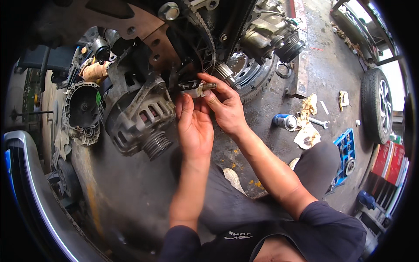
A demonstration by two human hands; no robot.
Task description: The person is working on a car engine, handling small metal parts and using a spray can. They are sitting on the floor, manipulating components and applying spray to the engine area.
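Just in front of the engine's underside, both hands grip a small silvery metal part with a threaded bolt sticking out to the right. My left hand is palm up, its thumb pressed on the part's left end. My right hand pinches around the bolt end from the right, thumb below and index finger above. Fingers cover some of the part, so its full shape is hidden. Left of my hands hangs an alternator with a ribbed pulley. Dark engine metal and a bracket lie directly above.
A gearbox housing stands at the left. Right of my hands are a tyre lying flat, a blue spray can, a wrench, stained rags and a blue tray. A wheel stands far right.
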